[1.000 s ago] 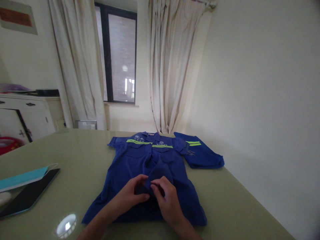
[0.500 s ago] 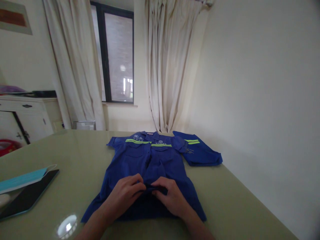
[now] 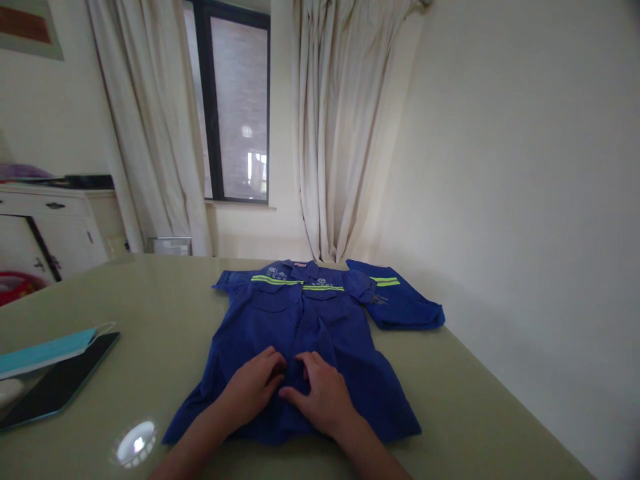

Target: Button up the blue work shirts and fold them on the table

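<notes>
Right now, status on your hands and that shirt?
Left hand and right hand flat on blue shirt's lower front. Shirt face-up on table. Folded blue garment beside its sleeve, apart from hands.

We see a blue work shirt [image 3: 295, 347] with yellow-green reflective stripes lying flat, front up, on a pale green table [image 3: 450, 393]. Our left hand [image 3: 253, 390] and right hand [image 3: 320, 397] press side by side on its lower front, fingers spread, near the placket. A second folded blue garment [image 3: 405, 303] lies just beside the shirt's right sleeve. Far left, a tablet [image 3: 55, 387] carries a light blue face mask [image 3: 45, 350]. Curtains [image 3: 340, 133] flank a dark window [image 3: 235, 107].
</notes>
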A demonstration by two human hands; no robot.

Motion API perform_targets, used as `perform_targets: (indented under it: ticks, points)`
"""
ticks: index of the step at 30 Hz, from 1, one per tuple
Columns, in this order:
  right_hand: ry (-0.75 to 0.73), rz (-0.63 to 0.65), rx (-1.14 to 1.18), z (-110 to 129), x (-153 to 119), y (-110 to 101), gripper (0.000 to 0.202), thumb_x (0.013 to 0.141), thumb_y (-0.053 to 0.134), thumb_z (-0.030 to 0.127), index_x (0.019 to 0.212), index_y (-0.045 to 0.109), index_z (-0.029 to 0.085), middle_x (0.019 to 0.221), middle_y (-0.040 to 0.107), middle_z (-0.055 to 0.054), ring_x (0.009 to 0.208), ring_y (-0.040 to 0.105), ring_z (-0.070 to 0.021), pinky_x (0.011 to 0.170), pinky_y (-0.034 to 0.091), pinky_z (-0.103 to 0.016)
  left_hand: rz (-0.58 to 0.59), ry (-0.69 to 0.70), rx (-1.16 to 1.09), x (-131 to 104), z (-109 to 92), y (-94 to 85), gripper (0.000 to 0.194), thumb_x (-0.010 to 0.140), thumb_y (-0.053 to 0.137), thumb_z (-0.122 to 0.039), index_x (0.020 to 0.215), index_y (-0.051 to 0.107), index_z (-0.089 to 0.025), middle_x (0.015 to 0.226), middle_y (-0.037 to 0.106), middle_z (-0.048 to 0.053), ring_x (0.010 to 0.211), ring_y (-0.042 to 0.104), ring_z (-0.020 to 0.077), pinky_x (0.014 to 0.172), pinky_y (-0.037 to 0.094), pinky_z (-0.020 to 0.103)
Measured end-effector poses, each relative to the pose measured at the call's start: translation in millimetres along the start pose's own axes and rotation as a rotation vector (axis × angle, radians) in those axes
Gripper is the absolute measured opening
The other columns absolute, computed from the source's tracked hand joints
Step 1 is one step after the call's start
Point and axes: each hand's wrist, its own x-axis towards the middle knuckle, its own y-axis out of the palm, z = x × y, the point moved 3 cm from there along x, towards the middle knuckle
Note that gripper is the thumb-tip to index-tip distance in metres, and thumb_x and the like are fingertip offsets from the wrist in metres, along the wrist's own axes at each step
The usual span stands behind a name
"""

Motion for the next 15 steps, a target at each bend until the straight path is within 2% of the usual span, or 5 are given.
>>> perform_targets:
  ticks: [3,5,9,12,15]
  points:
    - [0.076,0.006,-0.087,2.8,4.7,7.0,0.057,0.074,0.073,0.065,0.114,0.063,0.025,0.108,0.07,-0.007,0.094,0.068,-0.0277,0.076,0.046,-0.032,0.088,0.084,-0.159,0.9,2.1,5.9,0.043,0.081,0.046,-0.01,0.115,0.068,-0.023,0.116,0.066,0.006,0.107,0.062,0.018,0.097,0.046,0.028]
    - [0.096,0.029,-0.125,5.0,10.9,6.5,0.056,0.073,0.071,0.064,0.111,0.061,0.024,0.107,0.071,-0.008,0.094,0.069,-0.0302,0.075,0.046,-0.034,0.136,0.075,-0.206,5.8,6.0,4.9,0.047,0.08,0.046,-0.01,0.119,0.068,-0.024,0.119,0.066,0.005,0.11,0.062,0.0179,0.1,0.045,0.028]
    - [0.138,0.102,-0.181,3.9,24.7,3.3,0.044,0.072,0.068,0.038,0.113,0.061,0.022,0.101,0.074,-0.009,0.091,0.071,-0.0313,0.074,0.045,-0.035,0.183,-0.06,-0.079,26.4,11.6,1.2,0.033,0.085,0.052,-0.02,0.112,0.07,-0.024,0.114,0.072,0.003,0.105,0.065,0.0198,0.095,0.048,0.029]
    - [0.156,0.077,-0.024,-6.4,28.7,2.6,0.035,0.07,0.064,0.023,0.105,0.067,0.022,0.085,0.073,-0.004,0.081,0.069,-0.0239,0.07,0.043,-0.029,0.127,-0.172,0.04,34.4,3.7,4.7,0.027,0.093,0.044,-0.022,0.098,0.07,-0.025,0.103,0.074,0.003,0.099,0.067,0.0216,0.086,0.048,0.032]
    - [0.172,0.005,0.266,-23.2,28.0,3.7,0.028,0.07,0.059,0.014,0.095,0.071,0.02,0.074,0.068,0.0,0.069,0.064,-0.016,0.063,0.042,-0.024,0.004,-0.182,0.185,26.2,-12.0,12.7,0.031,0.098,0.036,-0.023,0.101,0.067,-0.026,0.102,0.072,0.005,0.095,0.067,0.0245,0.083,0.048,0.037]
